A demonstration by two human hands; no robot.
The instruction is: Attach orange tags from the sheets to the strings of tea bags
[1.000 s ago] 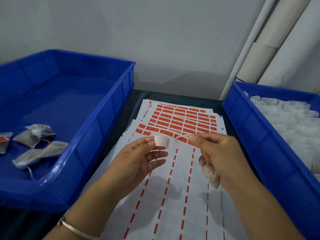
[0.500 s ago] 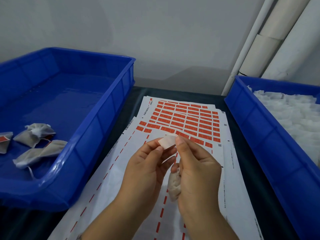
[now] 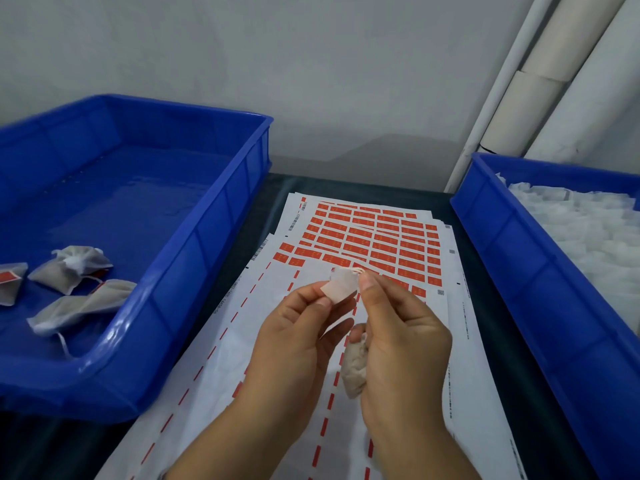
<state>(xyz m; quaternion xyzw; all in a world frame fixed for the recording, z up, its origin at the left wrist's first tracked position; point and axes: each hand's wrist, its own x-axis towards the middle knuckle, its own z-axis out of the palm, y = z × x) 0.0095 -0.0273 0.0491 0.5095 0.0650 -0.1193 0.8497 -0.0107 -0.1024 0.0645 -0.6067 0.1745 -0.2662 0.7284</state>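
- Bins: a large blue plastic bin (image 3: 194,258) is sitting to the left, holding a few finished mesh tea bags (image 3: 74,268) with orange tags on their strings; a second blue plastic bin (image 3: 540,271) is sitting to the right, holding a heap of white untagged bags (image 3: 585,223). This layout is probably feeding work from right to left.
- Sheets: white backing sheets (image 3: 263,341) are lying overlapped between the bins, directly under the hands; rows of small orange rectangular tags (image 3: 370,237) are filling the far part, while the near part is showing only orange dashed strips.
- Hands: the left hand (image 3: 298,344) and the right hand (image 3: 401,341) are working close together above the sheets.
- Bag in work: the right hand is cradling a small greyish mesh tea bag (image 3: 355,368) in its lower fingers, keeping thumb and forefinger free to pinch the thin white string (image 3: 351,270).
- Tag in work: the left hand is pinching a small peeled tag (image 3: 341,287), its pale back facing the camera, its top edge meeting the string, apparently for folding around it.
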